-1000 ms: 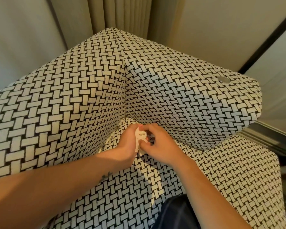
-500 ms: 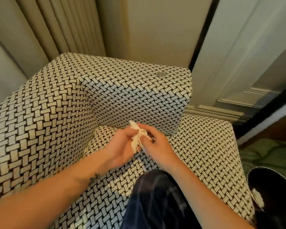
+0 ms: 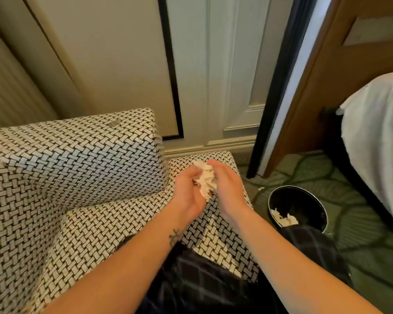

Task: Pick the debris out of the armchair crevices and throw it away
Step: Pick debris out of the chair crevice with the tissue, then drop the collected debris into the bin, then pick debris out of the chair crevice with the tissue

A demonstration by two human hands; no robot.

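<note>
A crumpled wad of white tissue debris [image 3: 205, 181] sits between my two hands above the front right corner of the armchair seat [image 3: 114, 223]. My left hand [image 3: 187, 193] cups it from the left with curled fingers. My right hand [image 3: 227, 189] holds it from the right, fingers bent round it. The armchair has a black-and-white woven pattern, and its armrest [image 3: 77, 159] lies left of my hands. A black round bin [image 3: 297, 208] stands on the floor to the right of the chair, with white scraps [image 3: 284, 218] inside.
A bed with white linen [image 3: 377, 137] stands at the far right. A wall, white door panel [image 3: 234, 64] and baseboard lie behind the chair. The floor is green patterned carpet [image 3: 361, 223]. My dark plaid trouser leg [image 3: 204, 279] rests against the seat front.
Both hands lifted the tissue wad out of the back crevice and carried it forward and right, to the seat's front corner. My view swung right, bringing the bin and bed into sight.
</note>
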